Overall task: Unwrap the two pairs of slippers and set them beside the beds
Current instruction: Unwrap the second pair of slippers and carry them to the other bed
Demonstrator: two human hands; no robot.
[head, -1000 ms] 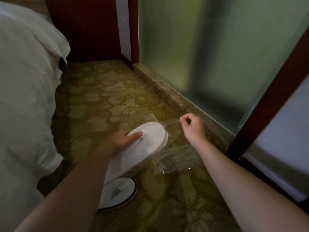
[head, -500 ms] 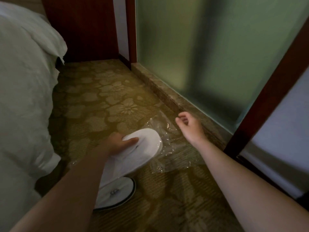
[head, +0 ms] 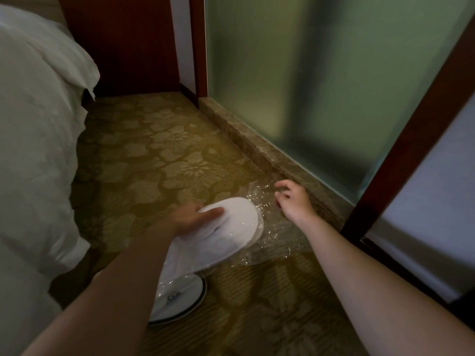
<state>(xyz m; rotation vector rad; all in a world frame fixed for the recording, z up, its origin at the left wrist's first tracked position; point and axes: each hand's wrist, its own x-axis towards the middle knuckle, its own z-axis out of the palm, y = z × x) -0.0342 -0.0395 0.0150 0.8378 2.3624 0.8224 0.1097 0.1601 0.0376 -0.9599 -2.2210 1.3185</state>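
Head view: left hand [head: 191, 218] grip holds white slippers [head: 221, 235]; right hand [head: 293, 201] spread wide; logo unreadable.

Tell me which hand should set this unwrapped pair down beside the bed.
Left. The left hand already grips the white slippers and is on the side nearer the bed. The right hand is open and empty over the clear wrapper lying on the carpet, farther from the bed.
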